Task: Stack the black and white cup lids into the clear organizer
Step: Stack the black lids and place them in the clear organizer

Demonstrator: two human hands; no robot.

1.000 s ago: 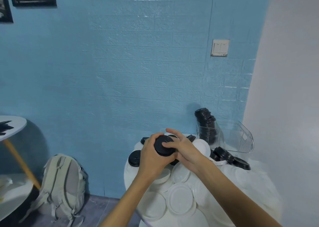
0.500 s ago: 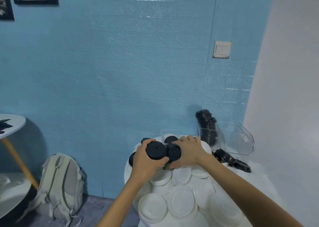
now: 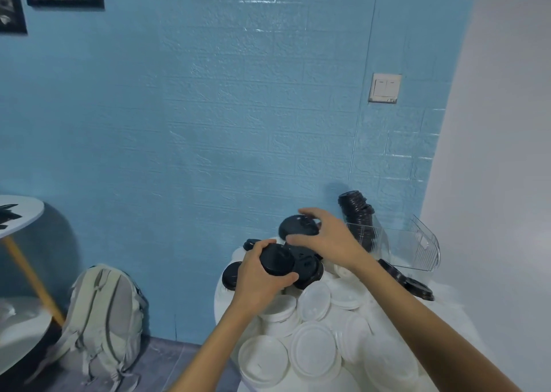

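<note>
My left hand (image 3: 262,275) grips a small stack of black lids (image 3: 277,261) above the lid pile. My right hand (image 3: 325,239) pinches a single black lid (image 3: 298,226), lifted and tilted just beyond the stack. More loose black lids (image 3: 308,268) lie under both hands, and one more (image 3: 231,275) sits at the pile's left edge. Several white lids (image 3: 313,353) cover the near part of the white table. The clear organizer (image 3: 414,250) stands at the back right, with a leaning column of black lids (image 3: 357,212) in its left slot.
A few black lids (image 3: 417,288) lie in front of the organizer. A grey backpack (image 3: 104,311) leans on the blue wall at floor level. A second white round table (image 3: 18,218) with a wooden leg stands at the left. The white wall closes the right side.
My right hand has lifted a single black lid up and away from the pile toward the back. My left hand stays on its black stack, slightly lower.
</note>
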